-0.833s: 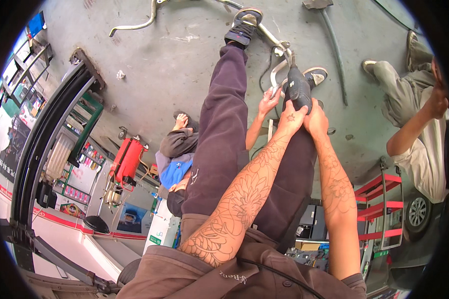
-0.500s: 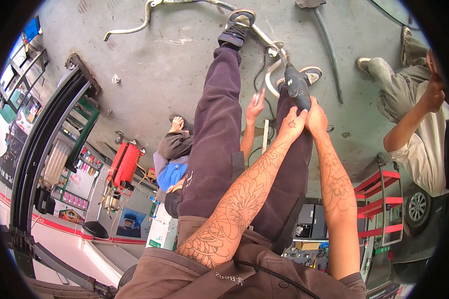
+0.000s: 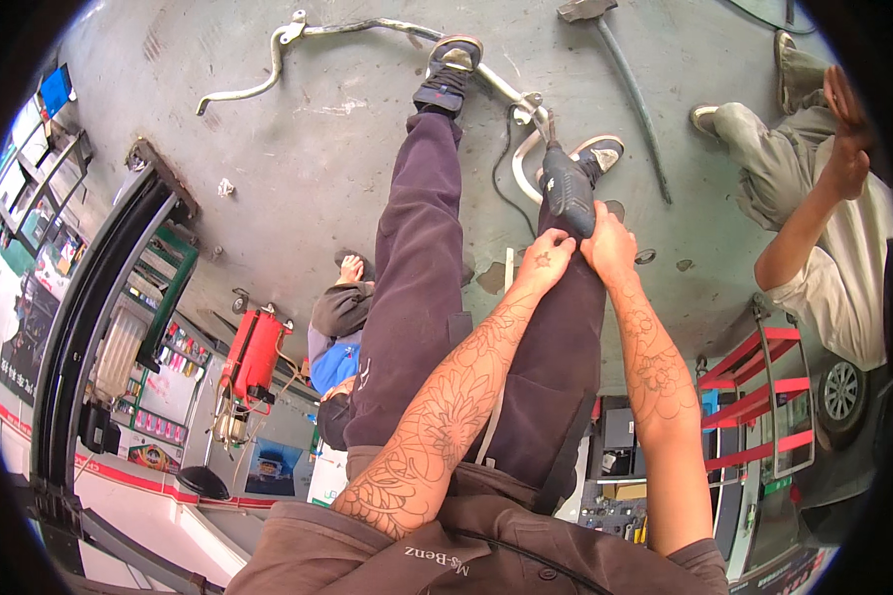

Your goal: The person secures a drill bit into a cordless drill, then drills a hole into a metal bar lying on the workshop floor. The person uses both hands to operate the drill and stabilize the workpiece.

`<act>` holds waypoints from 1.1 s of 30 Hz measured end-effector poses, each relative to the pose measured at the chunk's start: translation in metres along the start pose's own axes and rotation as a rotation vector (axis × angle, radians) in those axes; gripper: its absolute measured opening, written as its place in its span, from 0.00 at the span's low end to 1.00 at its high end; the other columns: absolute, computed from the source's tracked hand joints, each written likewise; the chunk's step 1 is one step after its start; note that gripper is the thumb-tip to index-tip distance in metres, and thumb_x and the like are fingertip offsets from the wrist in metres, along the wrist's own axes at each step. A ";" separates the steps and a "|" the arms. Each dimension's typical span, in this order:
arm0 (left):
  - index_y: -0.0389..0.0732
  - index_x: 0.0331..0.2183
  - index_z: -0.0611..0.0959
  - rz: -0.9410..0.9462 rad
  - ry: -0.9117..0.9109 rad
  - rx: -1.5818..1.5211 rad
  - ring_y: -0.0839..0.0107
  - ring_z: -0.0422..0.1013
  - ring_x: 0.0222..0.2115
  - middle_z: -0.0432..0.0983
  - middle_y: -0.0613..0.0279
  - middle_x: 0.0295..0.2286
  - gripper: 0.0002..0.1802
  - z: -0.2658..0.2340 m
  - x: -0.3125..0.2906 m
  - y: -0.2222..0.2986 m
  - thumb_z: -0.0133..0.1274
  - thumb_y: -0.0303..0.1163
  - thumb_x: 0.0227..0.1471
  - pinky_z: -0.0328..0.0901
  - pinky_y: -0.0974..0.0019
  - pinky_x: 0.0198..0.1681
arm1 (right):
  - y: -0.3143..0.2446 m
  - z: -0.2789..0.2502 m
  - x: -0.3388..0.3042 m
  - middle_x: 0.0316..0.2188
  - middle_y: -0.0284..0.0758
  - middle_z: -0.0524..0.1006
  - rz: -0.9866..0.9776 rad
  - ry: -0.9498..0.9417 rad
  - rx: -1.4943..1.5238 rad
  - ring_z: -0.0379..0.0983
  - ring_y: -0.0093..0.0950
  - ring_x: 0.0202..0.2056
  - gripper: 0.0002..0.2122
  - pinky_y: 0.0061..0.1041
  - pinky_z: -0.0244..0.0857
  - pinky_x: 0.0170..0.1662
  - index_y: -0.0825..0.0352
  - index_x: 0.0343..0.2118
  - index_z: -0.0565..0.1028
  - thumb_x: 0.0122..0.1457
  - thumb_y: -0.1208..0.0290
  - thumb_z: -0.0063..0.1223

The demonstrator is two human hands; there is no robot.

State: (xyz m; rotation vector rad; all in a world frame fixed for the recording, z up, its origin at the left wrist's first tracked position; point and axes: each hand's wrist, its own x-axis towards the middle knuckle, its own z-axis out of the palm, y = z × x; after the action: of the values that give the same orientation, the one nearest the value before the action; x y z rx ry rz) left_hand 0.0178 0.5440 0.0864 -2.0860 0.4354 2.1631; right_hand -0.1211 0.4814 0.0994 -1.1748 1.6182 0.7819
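Note:
A black power drill (image 3: 569,188) points away from me, its narrow tip beside a bracket (image 3: 529,105) on a long, bent, pale metal bar (image 3: 372,25). My right hand (image 3: 610,244) is closed around the drill's rear end. Against the drill's back, next to the right hand, my left hand (image 3: 550,260) has its fingers curled in; part of its grip is hidden. The bar lies on the grey floor, with my left shoe (image 3: 453,61) on it. My right shoe (image 3: 599,157) stands close to the drill and the bar's curved end.
A long-handled hammer (image 3: 633,94) lies on the floor to the right. One person crouches at the right (image 3: 829,198), another sits low at the left (image 3: 339,317). A red machine (image 3: 251,359), a red-shelved cart (image 3: 764,397) and a black lift post (image 3: 99,268) stand around. A cable (image 3: 506,183) runs by the bar.
The view has shifted slightly. Another person's hand, seen between my legs before, is out of sight. My left hand sits slightly farther back on the drill, whose tip stays near the bracket.

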 end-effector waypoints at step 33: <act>0.45 0.63 0.53 -0.152 0.070 0.278 0.44 0.72 0.46 0.68 0.41 0.52 0.53 -0.022 0.072 0.081 0.62 0.53 0.45 0.72 0.37 0.34 | -0.009 0.014 -0.006 0.44 0.42 0.77 0.055 0.003 0.149 0.74 0.42 0.47 0.31 0.46 0.63 0.50 0.60 0.56 0.66 0.45 0.73 0.57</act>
State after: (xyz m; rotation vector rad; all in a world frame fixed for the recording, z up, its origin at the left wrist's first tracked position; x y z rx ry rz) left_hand 0.0131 0.4522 0.0252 -1.9765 0.5313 1.8328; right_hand -0.1078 0.4926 0.1010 -1.0298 1.6871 0.6820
